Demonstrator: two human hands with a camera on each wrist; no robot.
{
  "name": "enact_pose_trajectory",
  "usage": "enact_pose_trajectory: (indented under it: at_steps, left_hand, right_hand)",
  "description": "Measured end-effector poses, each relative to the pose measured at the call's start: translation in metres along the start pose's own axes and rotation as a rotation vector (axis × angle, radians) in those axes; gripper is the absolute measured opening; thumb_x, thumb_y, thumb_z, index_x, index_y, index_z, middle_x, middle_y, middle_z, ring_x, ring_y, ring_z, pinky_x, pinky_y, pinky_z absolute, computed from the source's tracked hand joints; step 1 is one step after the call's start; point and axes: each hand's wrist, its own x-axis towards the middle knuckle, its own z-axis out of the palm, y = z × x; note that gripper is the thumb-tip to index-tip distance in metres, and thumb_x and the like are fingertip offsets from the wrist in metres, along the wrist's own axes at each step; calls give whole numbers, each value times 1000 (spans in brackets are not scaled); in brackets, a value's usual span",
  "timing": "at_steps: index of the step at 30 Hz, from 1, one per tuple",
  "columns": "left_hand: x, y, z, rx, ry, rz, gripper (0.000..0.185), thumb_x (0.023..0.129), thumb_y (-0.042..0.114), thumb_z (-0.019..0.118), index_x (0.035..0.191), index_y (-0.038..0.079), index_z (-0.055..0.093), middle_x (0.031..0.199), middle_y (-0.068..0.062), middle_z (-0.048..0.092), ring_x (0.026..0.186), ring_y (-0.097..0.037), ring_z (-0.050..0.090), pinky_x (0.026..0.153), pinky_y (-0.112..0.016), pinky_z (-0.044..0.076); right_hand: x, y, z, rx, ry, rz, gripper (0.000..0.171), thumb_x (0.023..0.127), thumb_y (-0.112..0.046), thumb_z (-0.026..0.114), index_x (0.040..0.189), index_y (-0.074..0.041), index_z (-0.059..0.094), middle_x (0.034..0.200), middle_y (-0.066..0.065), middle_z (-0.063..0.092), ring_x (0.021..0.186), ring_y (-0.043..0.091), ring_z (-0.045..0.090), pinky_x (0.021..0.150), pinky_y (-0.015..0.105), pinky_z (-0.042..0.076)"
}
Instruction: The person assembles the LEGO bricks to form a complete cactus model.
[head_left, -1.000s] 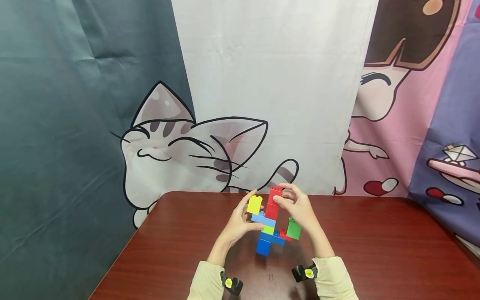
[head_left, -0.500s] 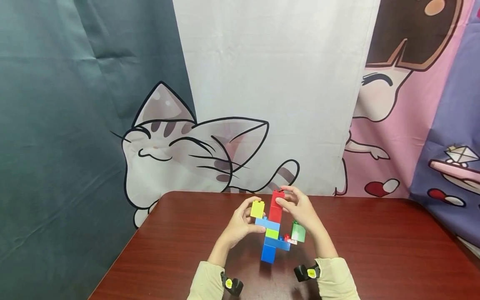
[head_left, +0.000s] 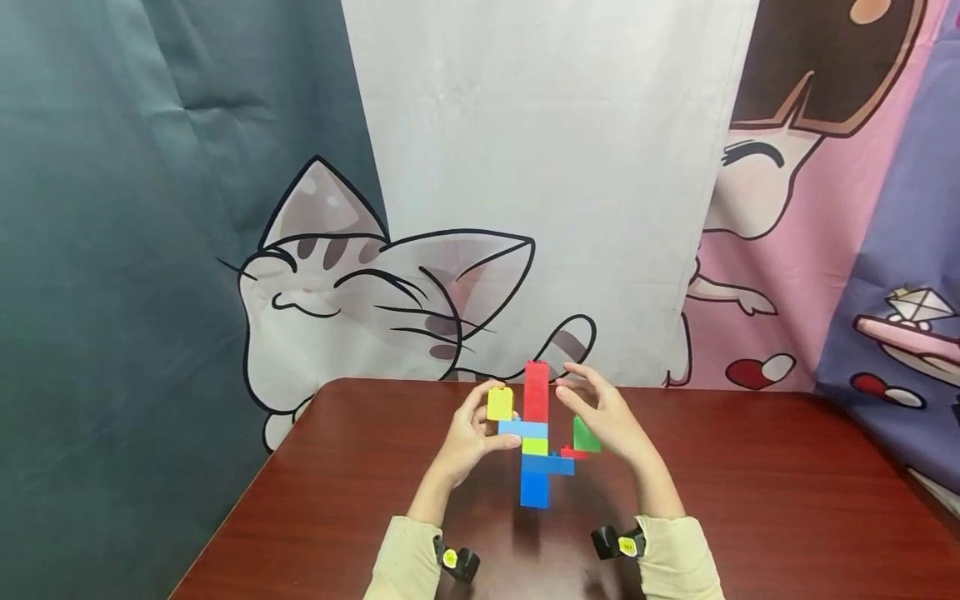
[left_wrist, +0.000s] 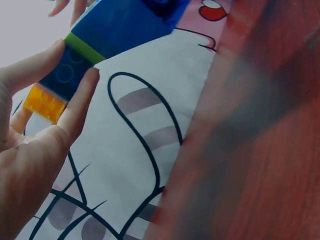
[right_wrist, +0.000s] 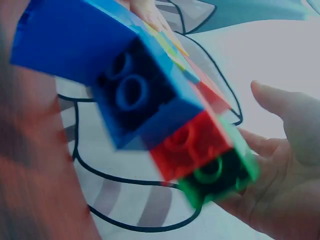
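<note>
The brick model (head_left: 537, 440) is held upright between both hands, above the table (head_left: 750, 492). In the wrist views its hollow undersides are seen, which are hidden from the head camera. The model is pinched by the left hand (head_left: 471, 435) at the yellow brick (head_left: 499, 403), fingers straight along the side. The right hand (head_left: 606, 417) is cupped loosely open against the green brick (head_left: 585, 436).
</note>
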Motion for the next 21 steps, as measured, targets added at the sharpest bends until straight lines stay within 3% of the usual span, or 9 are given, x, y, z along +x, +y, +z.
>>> enact_pose_trajectory:
  at_steps: [5, 8, 14, 21]
  left_hand:
    - [0, 2, -8, -29, 68, -11, 77, 74, 0, 74, 138, 12, 33, 106, -11, 60, 90, -15, 64, 82, -27, 56]
    - [3, 1, -13, -52, 87, -40, 76, 74, 0, 74, 138, 14, 34, 102, -8, 60, 87, -16, 63, 82, -30, 56]
    - [12, -3, -11, -83, 52, -107, 79, 76, 6, 74, 141, 18, 31, 106, -10, 59, 87, -15, 64, 85, -35, 55]
    - [14, -14, -9, -124, 30, -161, 80, 77, 5, 74, 142, 20, 30, 106, -12, 58, 86, -15, 66, 86, -40, 54]
  right_hand:
    - [-15, 2, -4, -50, -50, -95, 62, 86, -31, 65, 140, -18, 37, 136, 13, 50, 117, 33, 54, 91, 39, 52]
    - [-21, 7, -4, -90, -96, -130, 73, 79, -31, 73, 141, -20, 35, 141, 10, 44, 122, 32, 49, 91, 42, 52]
    - [-23, 21, 0, -191, -72, -135, 90, 70, -33, 80, 143, -21, 31, 142, 9, 40, 122, 29, 43, 95, 53, 47]
    - [-25, 38, 5, -252, -44, -125, 88, 67, -28, 83, 140, -15, 35, 130, 8, 48, 107, 22, 49, 86, 39, 50]
